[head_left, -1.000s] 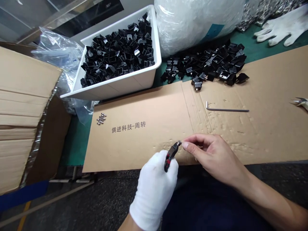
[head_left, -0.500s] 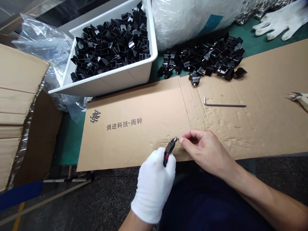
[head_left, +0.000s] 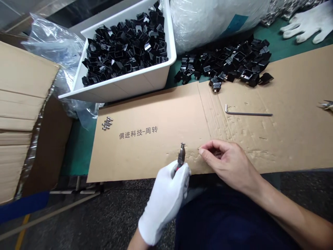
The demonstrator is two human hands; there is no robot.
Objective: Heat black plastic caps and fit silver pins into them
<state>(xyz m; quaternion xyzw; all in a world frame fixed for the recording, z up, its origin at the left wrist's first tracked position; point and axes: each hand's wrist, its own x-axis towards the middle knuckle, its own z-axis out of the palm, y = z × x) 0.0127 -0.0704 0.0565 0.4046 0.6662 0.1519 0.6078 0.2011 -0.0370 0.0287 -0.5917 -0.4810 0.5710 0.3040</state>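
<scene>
White-gloved, my left hand (head_left: 166,191) is closed round a pair of pliers (head_left: 181,155), whose jaws point away from me. A small metal pin (head_left: 183,144) sits at the tip of the jaws. My bare right hand (head_left: 227,161) hovers over the front of the cardboard sheet (head_left: 140,152), thumb and forefinger pinched together. Whatever is between those fingertips is too small to name. The two hands are apart. Several short metal pins (head_left: 107,123) lie in a group at the sheet's left end.
A white bin (head_left: 122,80) of black parts stands at the back left, beside a pile of black parts (head_left: 234,64). A hex key (head_left: 248,114) lies right of centre. Cutters (head_left: 327,105), a white glove (head_left: 307,26) and a cardboard box (head_left: 18,121) are at the sides.
My left hand has turned the pliers more upright and drawn them with the pin away from my right fingertips. The whole view has shifted slightly, moving the scene to the right.
</scene>
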